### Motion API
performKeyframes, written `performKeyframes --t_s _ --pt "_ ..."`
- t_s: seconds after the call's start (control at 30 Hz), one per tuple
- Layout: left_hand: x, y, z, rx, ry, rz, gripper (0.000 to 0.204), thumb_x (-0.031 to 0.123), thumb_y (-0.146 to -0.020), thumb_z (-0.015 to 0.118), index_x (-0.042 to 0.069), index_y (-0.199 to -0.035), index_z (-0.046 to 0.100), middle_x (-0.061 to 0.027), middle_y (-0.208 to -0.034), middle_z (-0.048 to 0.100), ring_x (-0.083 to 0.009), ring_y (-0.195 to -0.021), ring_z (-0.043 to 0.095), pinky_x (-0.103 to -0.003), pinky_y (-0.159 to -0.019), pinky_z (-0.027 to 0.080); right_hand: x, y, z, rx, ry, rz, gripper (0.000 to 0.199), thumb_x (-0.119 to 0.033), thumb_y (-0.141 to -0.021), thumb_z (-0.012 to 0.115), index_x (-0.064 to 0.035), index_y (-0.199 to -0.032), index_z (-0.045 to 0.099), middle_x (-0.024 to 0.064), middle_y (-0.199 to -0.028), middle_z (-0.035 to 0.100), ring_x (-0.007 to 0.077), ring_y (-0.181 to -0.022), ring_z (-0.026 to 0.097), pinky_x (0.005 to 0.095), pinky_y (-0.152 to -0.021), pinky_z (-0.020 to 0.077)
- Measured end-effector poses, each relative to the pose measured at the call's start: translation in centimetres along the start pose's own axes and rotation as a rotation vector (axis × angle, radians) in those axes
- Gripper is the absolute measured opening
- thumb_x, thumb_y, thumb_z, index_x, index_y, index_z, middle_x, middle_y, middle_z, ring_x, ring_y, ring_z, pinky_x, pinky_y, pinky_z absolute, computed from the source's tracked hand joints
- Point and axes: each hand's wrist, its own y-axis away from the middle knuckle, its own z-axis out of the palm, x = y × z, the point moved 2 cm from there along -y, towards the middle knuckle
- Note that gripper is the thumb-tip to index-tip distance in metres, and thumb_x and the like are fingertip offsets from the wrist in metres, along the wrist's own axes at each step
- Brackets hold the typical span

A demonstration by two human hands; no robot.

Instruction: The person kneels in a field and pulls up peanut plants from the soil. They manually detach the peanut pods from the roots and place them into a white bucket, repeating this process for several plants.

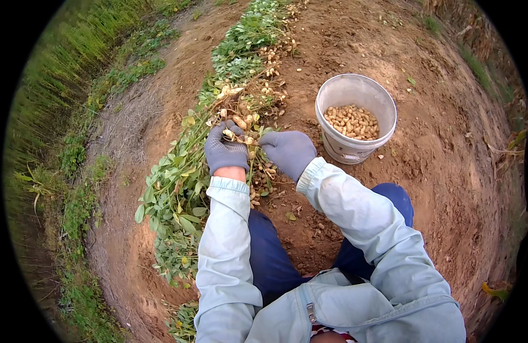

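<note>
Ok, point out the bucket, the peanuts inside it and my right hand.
Bucket (339, 148): head view, on its outer wall below the rim.
Peanuts (352, 122): head view, middle of the pile.
Right hand (291, 150): head view, back of the grey glove.

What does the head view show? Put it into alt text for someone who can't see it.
A person's grey-gloved left hand is among a cluster of peanuts on leafy plants lying in a row on brown soil, the right hand close beside it. To the right stands a white bucket partly filled with loose peanuts.
</note>
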Motion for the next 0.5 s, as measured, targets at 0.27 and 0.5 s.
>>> performKeyframes --t_s 0.27,0.5 --pt "0.2 0.2 0.3 0.060 0.036 0.040 0.009 0.001 -0.085 0.051 -0.004 -0.093 0.052 -0.0134 -0.081 0.057 -0.0213 -0.067 0.054 -0.030 -0.057 0.048 1.0 -0.1 0.0 -0.042 -0.011 0.065 0.022 -0.029 -0.086 0.053 -0.0208 -0.100 0.067 0.0094 -0.093 0.067 0.0297 -0.088 0.063 0.0407 -0.079 0.0492" --pt "0.4 -0.6 -0.7 -0.026 -0.041 0.080 0.011 0.002 -0.087 0.050 -0.005 -0.095 0.053 -0.0139 -0.083 0.058 -0.0213 -0.071 0.056 -0.029 -0.060 0.049 1.0 -0.5 -0.6 0.131 -0.273 0.031 0.023 -0.032 -0.082 0.061 -0.0171 -0.098 0.066 0.0118 -0.090 0.067 0.0298 -0.082 0.064 0.0379 -0.072 0.0498"
